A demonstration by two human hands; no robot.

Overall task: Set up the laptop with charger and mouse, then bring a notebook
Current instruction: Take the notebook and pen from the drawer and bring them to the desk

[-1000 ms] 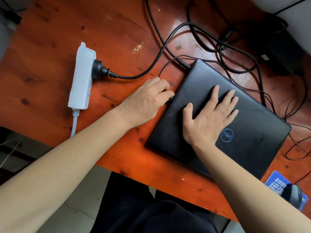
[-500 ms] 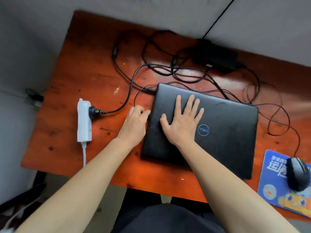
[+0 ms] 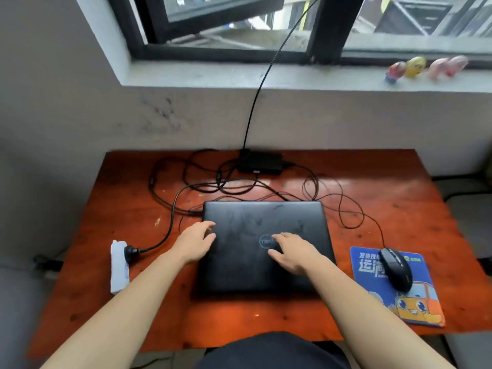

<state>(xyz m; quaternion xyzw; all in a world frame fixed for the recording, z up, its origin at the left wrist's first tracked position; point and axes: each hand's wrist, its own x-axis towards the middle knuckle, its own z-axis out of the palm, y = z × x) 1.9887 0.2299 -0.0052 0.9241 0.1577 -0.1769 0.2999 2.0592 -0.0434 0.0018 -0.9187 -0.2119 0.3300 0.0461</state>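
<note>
My left hand and right hand rest on the closed laptop, grips loose, holding nothing; the right partly hides its logo.

Your black laptop lay closed and flat mid-table. Its black charger brick sat at the back edge, cables looped between them. Your black mouse lay near the right edge.

Closed black laptop flat on an orange table. On its lid, left hand at the left edge, fingers loosely curled; right hand spread beside the logo. Right of the laptop, black mouse on a blue pad. Behind the laptop, charger brick among tangled cables. Left of the laptop, white power strip.
</note>
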